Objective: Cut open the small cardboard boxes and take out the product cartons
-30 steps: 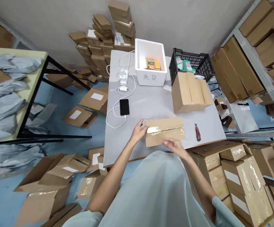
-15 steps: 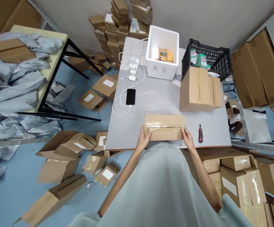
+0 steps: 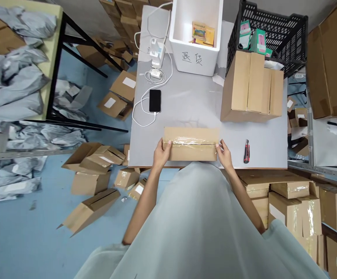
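A long, flat cardboard box (image 3: 190, 153) lies near the front edge of the grey table, with clear shiny tape running along its middle seam. My left hand (image 3: 161, 153) grips its left end, thumb on top. At the opposite end, my right hand (image 3: 224, 154) holds the box with the thumb against the edge and the other fingers partly hidden. To the right of the box rests a red and black utility knife (image 3: 246, 151). A black phone (image 3: 155, 100) on a white cable lies farther back on the left.
Behind stand a white foam box (image 3: 196, 62) with yellow packets, a black crate (image 3: 284, 38) and larger cartons (image 3: 244, 87). A power strip (image 3: 157, 54) with cables lies back left. Cardboard boxes (image 3: 94, 205) litter the floor; grey bags (image 3: 17, 93) pile on a side table.
The camera view has shifted, so the table and its things appear lower-framed and closer. Both hands stay at the ends of the cardboard box; the right fingers look slightly more spread.
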The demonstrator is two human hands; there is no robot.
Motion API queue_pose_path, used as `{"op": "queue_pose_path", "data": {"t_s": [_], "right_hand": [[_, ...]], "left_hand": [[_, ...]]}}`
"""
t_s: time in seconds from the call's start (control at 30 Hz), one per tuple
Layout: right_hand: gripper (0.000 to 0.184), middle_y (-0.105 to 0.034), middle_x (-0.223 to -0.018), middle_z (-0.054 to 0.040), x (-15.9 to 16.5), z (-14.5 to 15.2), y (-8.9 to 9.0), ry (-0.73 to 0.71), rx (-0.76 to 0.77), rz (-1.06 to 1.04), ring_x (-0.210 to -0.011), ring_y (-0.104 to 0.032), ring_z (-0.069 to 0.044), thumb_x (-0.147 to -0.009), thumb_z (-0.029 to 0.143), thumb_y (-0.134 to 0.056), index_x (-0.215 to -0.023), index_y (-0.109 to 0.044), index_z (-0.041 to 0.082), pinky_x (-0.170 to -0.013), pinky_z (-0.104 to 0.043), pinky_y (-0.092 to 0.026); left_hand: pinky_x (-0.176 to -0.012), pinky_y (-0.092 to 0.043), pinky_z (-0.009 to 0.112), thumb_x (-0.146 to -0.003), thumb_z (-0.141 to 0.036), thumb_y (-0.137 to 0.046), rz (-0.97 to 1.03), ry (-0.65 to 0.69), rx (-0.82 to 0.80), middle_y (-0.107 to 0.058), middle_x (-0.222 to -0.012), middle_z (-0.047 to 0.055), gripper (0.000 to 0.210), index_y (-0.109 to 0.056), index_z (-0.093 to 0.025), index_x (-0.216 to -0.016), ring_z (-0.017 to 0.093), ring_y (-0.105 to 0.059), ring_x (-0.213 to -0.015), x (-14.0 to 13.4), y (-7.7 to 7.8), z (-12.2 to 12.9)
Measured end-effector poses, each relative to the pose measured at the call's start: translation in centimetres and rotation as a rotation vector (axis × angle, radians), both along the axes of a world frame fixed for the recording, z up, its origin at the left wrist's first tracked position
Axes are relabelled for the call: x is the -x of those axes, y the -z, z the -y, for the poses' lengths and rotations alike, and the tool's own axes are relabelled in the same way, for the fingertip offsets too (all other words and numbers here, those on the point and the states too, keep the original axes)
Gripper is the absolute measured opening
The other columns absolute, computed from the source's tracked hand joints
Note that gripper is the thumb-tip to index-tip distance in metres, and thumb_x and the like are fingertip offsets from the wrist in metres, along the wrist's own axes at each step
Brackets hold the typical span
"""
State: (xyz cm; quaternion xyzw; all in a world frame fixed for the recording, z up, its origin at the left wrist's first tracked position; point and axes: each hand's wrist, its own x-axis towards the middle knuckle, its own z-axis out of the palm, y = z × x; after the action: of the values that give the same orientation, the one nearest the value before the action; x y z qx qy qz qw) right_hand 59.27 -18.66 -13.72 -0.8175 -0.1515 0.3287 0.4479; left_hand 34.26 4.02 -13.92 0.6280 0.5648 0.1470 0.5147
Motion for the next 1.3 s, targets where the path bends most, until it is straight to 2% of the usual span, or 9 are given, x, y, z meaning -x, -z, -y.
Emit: {"op": "queue_pose_path", "data": {"t_s": [0.07,0.13,0.27,0.43,0.57,0.7,0.83,0.93,1.3], "right_hand": [[0.098,-0.052,-0.177,-0.0205,0.0,-0.4,0.3,-0.039,-0.006,0.016,-0.158,-0.058,-0.037,-0.1,0.083,-0.054,-0.17,-0.053,0.014,-0.127,-0.055,-0.052],[0.089,-0.058,-0.173,-0.0159,0.3,-0.8,0.3,-0.103,-0.005,0.038,-0.159,-0.056,-0.034,-0.105,0.08,-0.048,-0.169,-0.056,0.018,-0.13,-0.053,-0.05],[0.08,-0.07,-0.162,-0.009,0.9,-1.3,-0.2,-0.142,-0.015,0.047,-0.15,-0.064,-0.031,-0.11,0.075,-0.04,-0.169,-0.056,0.023,-0.127,-0.048,-0.052],[0.076,-0.079,-0.148,-0.0096,0.5,-1.1,-1.1,-0.132,-0.01,0.04,-0.129,-0.076,-0.034,-0.11,0.072,-0.039,-0.163,-0.063,0.023,-0.111,-0.045,-0.06],[0.075,-0.083,-0.139,-0.0122,-0.9,0.3,-1.3,-0.113,0.042,0.13,-0.12,-0.078,-0.035,-0.112,0.074,-0.036,-0.155,-0.07,0.024,-0.105,-0.044,-0.06],[0.076,-0.083,-0.133,-0.0162,-2.1,1.3,0.0,-0.077,0.05,0.196,-0.121,-0.076,-0.037,-0.112,0.078,-0.034,-0.148,-0.073,0.022,-0.107,-0.049,-0.058],[0.074,-0.079,-0.137,-0.0169,-2.3,1.4,1.9,-0.073,-0.076,0.281,-0.135,-0.069,-0.035,-0.113,0.076,-0.032,-0.142,-0.074,0.023,-0.121,-0.055,-0.051],[0.07,-0.077,-0.141,-0.0166,-2.0,1.4,2.8,-0.06,-0.128,0.297,-0.14,-0.065,-0.033,-0.115,0.074,-0.032,-0.141,-0.074,0.024,-0.125,-0.057,-0.048],[0.065,-0.077,-0.14,-0.0159,-1.9,1.7,3.5,-0.031,-0.163,0.309,-0.137,-0.066,-0.032,-0.116,0.07,-0.035,-0.139,-0.074,0.024,-0.123,-0.055,-0.048]], "left_hand": [[-0.125,-0.052,0.051,-0.104,-0.063,-0.065,-0.041,-0.014,0.005,-0.077,-0.146,0.018,0.062,-0.07,-0.016,-0.144,0.035,-0.071,-0.138,-0.4,0.1,-0.1],[-0.12,-0.056,0.051,-0.101,-0.064,-0.068,-0.067,-0.028,0.016,-0.08,-0.137,0.018,0.06,-0.073,-0.015,-0.137,0.036,-0.075,-0.13,-0.7,0.3,-0.2],[-0.115,-0.058,0.05,-0.099,-0.064,-0.07,-0.075,-0.026,0.025,-0.082,-0.13,0.018,0.057,-0.074,-0.015,-0.128,0.035,-0.077,-0.124,-0.7,0.8,-0.4],[-0.111,-0.06,0.046,-0.1,-0.064,-0.068,-0.017,-0.018,0.048,-0.083,-0.131,0.018,0.057,-0.072,-0.014,-0.128,0.034,-0.078,-0.124,-0.8,0.6,-0.5],[-0.106,-0.061,0.044,-0.101,-0.066,-0.064,-0.022,0.019,0.036,-0.083,-0.129,0.017,0.056,-0.072,-0.016,-0.126,0.034,-0.078,-0.122,-2.0,0.2,0.6],[-0.1,-0.061,0.047,-0.103,-0.071,-0.057,-0.153,0.063,-0.047,-0.085,-0.117,0.016,0.057,-0.074,-0.019,-0.123,0.038,-0.079,-0.114,-3.5,0.1,2.0],[-0.093,-0.06,0.045,-0.106,-0.075,-0.053,-0.208,0.078,-0.119,-0.084,-0.107,0.015,0.06,-0.074,-0.021,-0.121,0.038,-0.08,-0.104,-3.8,0.6,2.6],[-0.09,-0.061,0.043,-0.107,-0.077,-0.05,-0.194,0.068,-0.139,-0.084,-0.108,0.015,0.063,-0.074,-0.021,-0.123,0.037,-0.08,-0.102,-3.5,1.0,2.7],[-0.09,-0.061,0.046,-0.107,-0.086,-0.039,-0.153,0.066,-0.173,-0.084,-0.107,0.017,0.08,-0.075,-0.018,-0.127,0.037,-0.08,-0.1,-3.2,1.8,2.9]]}}
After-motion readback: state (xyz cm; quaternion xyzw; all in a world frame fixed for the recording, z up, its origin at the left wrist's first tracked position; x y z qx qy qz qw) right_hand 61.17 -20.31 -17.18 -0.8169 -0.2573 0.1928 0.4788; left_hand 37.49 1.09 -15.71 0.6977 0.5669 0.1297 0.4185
